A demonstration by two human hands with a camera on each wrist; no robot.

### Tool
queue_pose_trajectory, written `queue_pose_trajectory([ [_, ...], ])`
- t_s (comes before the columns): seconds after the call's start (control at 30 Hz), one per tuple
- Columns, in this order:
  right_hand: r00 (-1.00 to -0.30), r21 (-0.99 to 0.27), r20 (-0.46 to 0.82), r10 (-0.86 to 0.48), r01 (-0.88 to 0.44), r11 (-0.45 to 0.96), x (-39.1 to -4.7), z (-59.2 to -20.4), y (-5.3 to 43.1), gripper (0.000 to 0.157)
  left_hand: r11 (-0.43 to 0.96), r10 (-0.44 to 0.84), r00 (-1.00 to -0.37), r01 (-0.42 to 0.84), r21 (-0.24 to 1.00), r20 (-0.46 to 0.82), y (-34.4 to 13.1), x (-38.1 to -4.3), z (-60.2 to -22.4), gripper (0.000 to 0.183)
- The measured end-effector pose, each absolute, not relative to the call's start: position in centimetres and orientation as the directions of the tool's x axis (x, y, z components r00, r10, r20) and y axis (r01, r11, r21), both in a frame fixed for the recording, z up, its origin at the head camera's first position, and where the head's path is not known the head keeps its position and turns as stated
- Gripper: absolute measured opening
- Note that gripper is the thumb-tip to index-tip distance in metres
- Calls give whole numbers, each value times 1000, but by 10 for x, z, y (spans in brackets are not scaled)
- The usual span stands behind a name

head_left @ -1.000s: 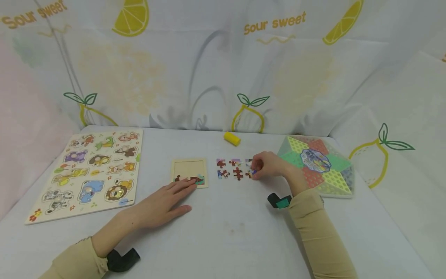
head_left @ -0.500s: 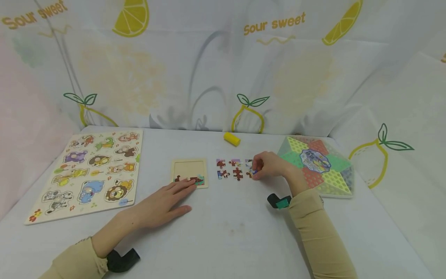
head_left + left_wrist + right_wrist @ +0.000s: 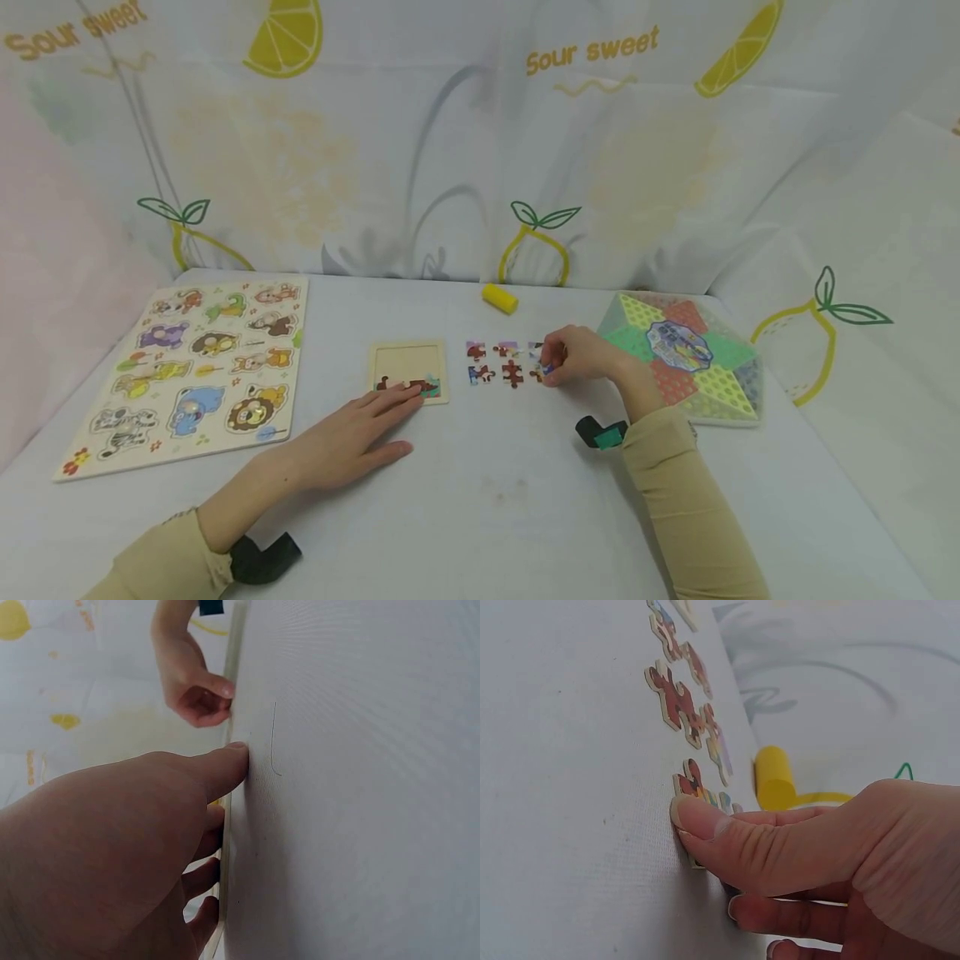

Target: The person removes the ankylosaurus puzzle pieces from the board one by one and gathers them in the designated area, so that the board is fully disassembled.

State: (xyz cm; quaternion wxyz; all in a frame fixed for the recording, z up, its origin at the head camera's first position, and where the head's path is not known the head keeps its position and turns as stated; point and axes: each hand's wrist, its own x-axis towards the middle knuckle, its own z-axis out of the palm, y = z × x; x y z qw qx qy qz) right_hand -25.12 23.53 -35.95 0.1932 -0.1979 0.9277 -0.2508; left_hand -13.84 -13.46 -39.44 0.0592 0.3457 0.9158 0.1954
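Observation:
My left hand (image 3: pixel 348 437) lies flat with its fingers straight. Its fingertips rest on the lower part of a small wooden puzzle tray (image 3: pixel 408 343), where brown and teal pieces show and are partly covered. In the left wrist view the same hand (image 3: pixel 135 832) has its thumb on the tabletop. My right hand (image 3: pixel 577 357) pinches a jigsaw piece (image 3: pixel 691 778) at the right end of two short rows of loose pieces. From the right wrist, the thumb (image 3: pixel 701 817) covers part of that piece. Other jigsaw pieces (image 3: pixel 512 373) lie flat between the tray and this hand.
A large wooden animal peg puzzle (image 3: pixel 195 350) lies at the left. On the right, under the forearm, is a hexagonal patterned box (image 3: pixel 697 358). A yellow cylinder (image 3: pixel 499 298) lies behind the loose pieces, near the table's back edge by a lemon-print cloth (image 3: pixel 360 150).

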Motion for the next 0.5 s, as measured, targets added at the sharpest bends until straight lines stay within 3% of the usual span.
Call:
queue_pose_trajectory([
  [0.5,-840,-556,-264,-474,-269,787,-251,-357,235,21,684,654,-756,603,411,18,-135,-138,-393,62],
])
